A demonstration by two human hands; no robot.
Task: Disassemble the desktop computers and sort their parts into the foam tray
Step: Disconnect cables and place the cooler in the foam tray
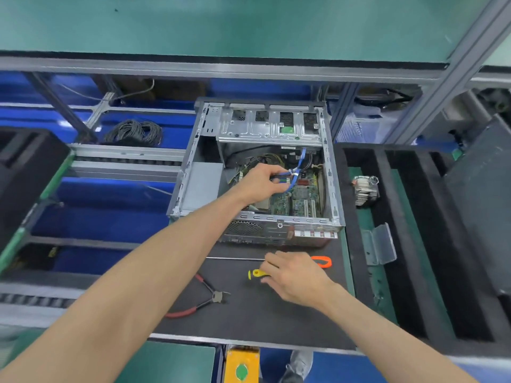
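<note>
Bare matt metal computer case (255,217), black foam tray (356,189) seemingly soft-textured, matt dark mat (249,313).

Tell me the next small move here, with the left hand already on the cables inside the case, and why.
Probably pull the blue cable free of the motherboard. The left hand pinches that bundle inside the open computer case, while the right hand only rests over the yellow-handled screwdriver on the mat, so the tool seems not needed yet.

Bright, even overhead light with soft, faint shadows. A wide-angle lens bows straight lines outward near the frame's edges. Detail is slightly soft throughout, with motion blur smearing the left and right margins. Mild sheen shows on the green shelf (221,26) above.
</note>
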